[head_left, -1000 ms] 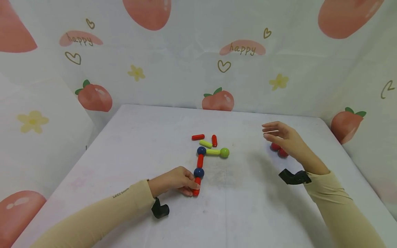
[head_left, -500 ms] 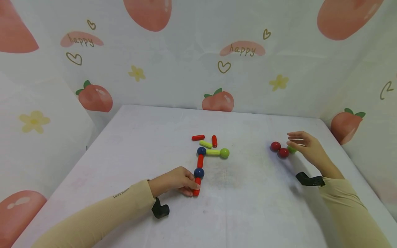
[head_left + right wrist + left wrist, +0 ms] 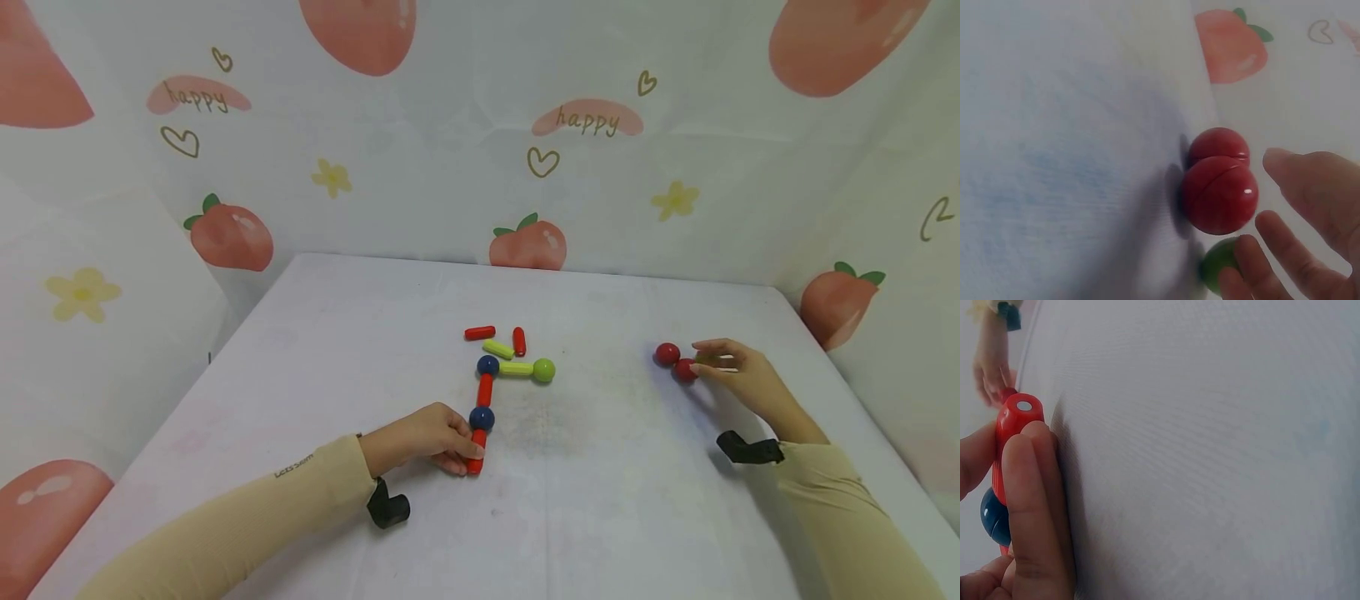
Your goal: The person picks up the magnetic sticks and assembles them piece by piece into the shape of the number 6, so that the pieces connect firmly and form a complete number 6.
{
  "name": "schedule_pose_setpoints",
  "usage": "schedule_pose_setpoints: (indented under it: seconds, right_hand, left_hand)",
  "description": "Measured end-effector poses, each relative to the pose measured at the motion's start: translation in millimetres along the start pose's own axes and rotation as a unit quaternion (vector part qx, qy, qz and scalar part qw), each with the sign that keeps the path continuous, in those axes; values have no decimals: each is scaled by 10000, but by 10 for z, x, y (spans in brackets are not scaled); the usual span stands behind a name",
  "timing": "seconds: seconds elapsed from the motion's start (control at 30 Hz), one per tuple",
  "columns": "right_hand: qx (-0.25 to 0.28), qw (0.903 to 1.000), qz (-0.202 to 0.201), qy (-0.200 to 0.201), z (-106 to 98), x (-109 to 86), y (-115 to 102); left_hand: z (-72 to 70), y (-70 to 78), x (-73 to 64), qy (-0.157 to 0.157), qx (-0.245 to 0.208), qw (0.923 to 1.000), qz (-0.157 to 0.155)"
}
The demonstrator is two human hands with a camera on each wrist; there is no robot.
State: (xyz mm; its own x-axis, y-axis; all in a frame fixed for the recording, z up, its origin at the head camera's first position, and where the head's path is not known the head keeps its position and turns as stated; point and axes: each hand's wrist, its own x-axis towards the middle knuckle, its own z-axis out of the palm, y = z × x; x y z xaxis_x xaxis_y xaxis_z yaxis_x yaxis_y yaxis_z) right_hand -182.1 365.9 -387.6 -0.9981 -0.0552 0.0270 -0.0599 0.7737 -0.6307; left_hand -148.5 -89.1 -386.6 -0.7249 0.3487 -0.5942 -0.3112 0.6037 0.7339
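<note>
My left hand (image 3: 423,435) pinches a red magnetic rod (image 3: 476,465) between thumb and fingers; its round silvery end (image 3: 1024,406) shows in the left wrist view. That rod joins a blue ball (image 3: 482,418), then another red rod (image 3: 485,390), a second blue ball (image 3: 487,366), a yellow-green rod (image 3: 516,369) and a green ball (image 3: 543,370). At the right, my right hand (image 3: 738,379) hovers with parted fingers beside two red balls (image 3: 667,354). In the right wrist view its fingers overlap another green ball (image 3: 1217,265), and the thumb (image 3: 1285,164) is apart from the nearer red ball (image 3: 1221,195).
Beyond the joined pieces lie two loose red rods (image 3: 480,333) and a loose yellow-green rod (image 3: 498,348). The white table (image 3: 360,317) meets a printed cloth backdrop (image 3: 435,183) at its far edge.
My right hand has moved right past the red balls, uncovering them, then lowered over the green ball beside them. My left hand has stayed still on its rod.
</note>
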Motion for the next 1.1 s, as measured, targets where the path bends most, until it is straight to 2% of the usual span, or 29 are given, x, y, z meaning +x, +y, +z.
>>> schedule_pose_setpoints:
  seconds: [0.3,0.6,1.1]
  right_hand:
    - [-158,9997,158,-134,82,1,-36]
    - [-154,9998,-40,-95,144,-2,-44]
    - [-250,9994,43,-225,156,-5,-68]
  left_hand:
    - [-1,-9,19,-16,26,10000,-12]
    - [4,-15,28,18,48,10000,-5]
    - [0,-7,3,-7,-19,10000,-34]
